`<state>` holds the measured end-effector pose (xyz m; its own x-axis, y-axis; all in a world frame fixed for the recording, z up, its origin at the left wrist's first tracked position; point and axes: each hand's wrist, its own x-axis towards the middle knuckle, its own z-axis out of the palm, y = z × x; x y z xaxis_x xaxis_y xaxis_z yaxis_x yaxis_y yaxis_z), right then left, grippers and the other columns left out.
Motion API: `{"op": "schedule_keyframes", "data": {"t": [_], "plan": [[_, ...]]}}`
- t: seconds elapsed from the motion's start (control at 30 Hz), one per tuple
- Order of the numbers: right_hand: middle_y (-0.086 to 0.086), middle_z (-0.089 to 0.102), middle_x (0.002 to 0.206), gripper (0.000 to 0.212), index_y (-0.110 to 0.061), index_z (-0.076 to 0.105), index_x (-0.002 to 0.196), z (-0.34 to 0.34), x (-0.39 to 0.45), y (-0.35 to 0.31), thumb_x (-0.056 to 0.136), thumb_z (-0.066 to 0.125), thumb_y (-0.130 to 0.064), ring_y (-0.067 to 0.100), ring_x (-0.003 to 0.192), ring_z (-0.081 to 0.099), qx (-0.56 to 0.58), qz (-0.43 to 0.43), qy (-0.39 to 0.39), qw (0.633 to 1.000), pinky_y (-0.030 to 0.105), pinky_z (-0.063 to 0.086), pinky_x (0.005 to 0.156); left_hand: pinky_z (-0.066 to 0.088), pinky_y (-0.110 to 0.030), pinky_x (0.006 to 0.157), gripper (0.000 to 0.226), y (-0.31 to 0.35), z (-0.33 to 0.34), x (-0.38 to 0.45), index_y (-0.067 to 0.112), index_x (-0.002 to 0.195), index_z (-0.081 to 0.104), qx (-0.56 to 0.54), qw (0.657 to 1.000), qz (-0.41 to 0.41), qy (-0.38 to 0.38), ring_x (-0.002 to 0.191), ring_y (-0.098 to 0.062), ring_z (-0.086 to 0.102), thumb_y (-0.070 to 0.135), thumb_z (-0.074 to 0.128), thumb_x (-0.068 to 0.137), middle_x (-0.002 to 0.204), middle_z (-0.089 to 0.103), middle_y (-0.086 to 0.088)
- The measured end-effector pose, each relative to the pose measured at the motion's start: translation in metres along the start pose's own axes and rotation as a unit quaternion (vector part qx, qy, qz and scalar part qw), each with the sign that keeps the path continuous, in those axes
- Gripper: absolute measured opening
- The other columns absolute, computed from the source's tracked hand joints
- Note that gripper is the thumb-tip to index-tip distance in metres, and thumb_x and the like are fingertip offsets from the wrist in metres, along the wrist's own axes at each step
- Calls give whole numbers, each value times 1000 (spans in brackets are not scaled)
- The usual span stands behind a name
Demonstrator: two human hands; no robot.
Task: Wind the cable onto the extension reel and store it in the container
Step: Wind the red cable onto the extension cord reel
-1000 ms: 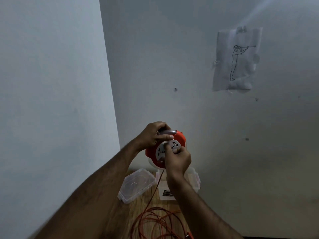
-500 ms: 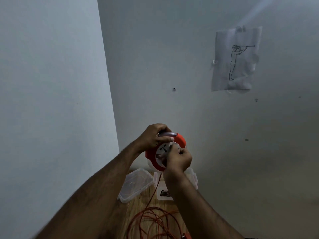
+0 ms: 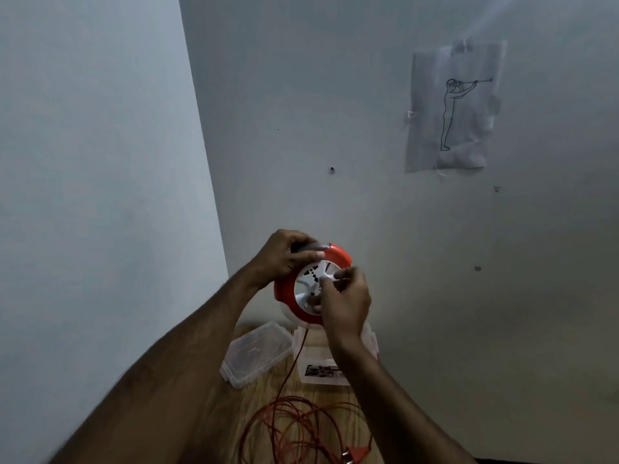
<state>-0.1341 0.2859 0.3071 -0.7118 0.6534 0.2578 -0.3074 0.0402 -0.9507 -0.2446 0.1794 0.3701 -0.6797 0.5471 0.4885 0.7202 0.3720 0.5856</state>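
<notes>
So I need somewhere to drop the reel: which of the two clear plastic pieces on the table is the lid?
The left piece, the lid: shallow and flat. The container right of it is deeper, partly behind the right hand.

The room is dim, the light cool and flat. The left wall [image 3: 93, 195] reads brighter and bluer than the back wall [image 3: 335, 95], which darkens toward the lower right. A pale streak of light cuts across the upper right corner. The right hand [image 3: 345, 296] and the reel [image 3: 311, 286] face are smeared by motion; the left forearm [image 3: 167, 380] blurs near the bottom edge. Wide-angle distortion tilts the wall corner. The sketch [image 3: 452, 108] lines stay legible.
</notes>
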Motion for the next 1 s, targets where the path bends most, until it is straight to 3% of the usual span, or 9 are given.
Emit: {"op": "schedule_keyframes", "data": {"t": [0.03, 0.07, 0.13, 0.27, 0.43, 0.63, 0.73, 0.83, 1.0], "plan": [[2, 67, 104, 22, -21, 55, 109, -7, -2, 3, 92, 66, -12, 14, 74, 71, -118, -160, -10, 980, 29, 62, 63, 57, -15, 74, 28, 3, -4, 1, 10, 116, 75, -17, 1000, -6, 11, 87, -6, 73, 25, 74, 93, 103, 75, 0], [2, 64, 110, 28, -20, 55, 115, -13, -2, 7, 90, 68, -14, 12, 77, 69, -220, -287, -29, 932, 25, 60, 62, 57, -15, 74, 27, 6, -7, 1, 10, 116, 75, -31, 999, -9, 16, 86, -5, 73, 25, 73, 93, 103, 76, 1], [13, 57, 127, 41, -16, 54, 127, -21, 1, 12, 89, 68, -19, 17, 78, 67, -367, -405, -88, 833, 25, 59, 61, 57, -14, 73, 26, 10, -12, 2, 11, 116, 74, -46, 999, -14, 15, 87, -1, 73, 24, 73, 94, 102, 75, 3], [24, 44, 142, 49, -20, 49, 136, -33, 8, 8, 89, 64, -16, 16, 68, 62, -472, -440, -137, 752, 17, 45, 51, 57, -14, 74, 26, 15, -13, 2, 13, 116, 75, -45, 999, -18, -2, 88, -1, 73, 25, 74, 93, 104, 76, 4], [27, 46, 139, 63, -21, 47, 137, -37, 12, -4, 83, 78, -29, 25, 71, 68, -535, -475, -159, 681, 26, 55, 53, 61, -24, 84, 29, 15, -16, 6, 12, 118, 75, -58, 998, -15, -30, 94, -13, 75, 25, 74, 92, 108, 77, -2], [33, 54, 128, 68, -20, 46, 143, -26, 14, -8, 83, 76, -29, 28, 64, 66, -580, -525, -158, 603, 32, 55, 48, 63, -27, 83, 28, 9, -33, 10, 10, 116, 76, -62, 996, 8, -61, 92, -12, 76, 24, 75, 92, 105, 78, -1], [34, 64, 109, 67, -16, 54, 138, -20, 14, -12, 80, 80, -36, 30, 65, 68, -608, -547, -142, 557, 34, 58, 49, 63, -27, 79, 28, 9, -37, 11, 10, 116, 76, -64, 995, 15, -78, 90, -13, 77, 23, 75, 92, 105, 78, -2], [24, 66, 88, 66, -15, 58, 133, -9, 13, -20, 76, 83, -37, 28, 64, 67, -593, -550, -143, 570, 34, 58, 52, 62, -25, 77, 29, 9, -42, 13, 11, 116, 76, -58, 995, 37, -72, 90, -12, 76, 25, 77, 90, 105, 78, -1], [18, 68, 80, 61, -12, 62, 129, 7, 10, -23, 74, 82, -30, 22, 54, 62, -527, -522, -143, 655, 30, 56, 49, 61, -22, 76, 28, 6, -56, 12, 11, 113, 78, -59, 995, 55, -65, 88, -10, 76, 25, 79, 88, 103, 78, 0]]}}
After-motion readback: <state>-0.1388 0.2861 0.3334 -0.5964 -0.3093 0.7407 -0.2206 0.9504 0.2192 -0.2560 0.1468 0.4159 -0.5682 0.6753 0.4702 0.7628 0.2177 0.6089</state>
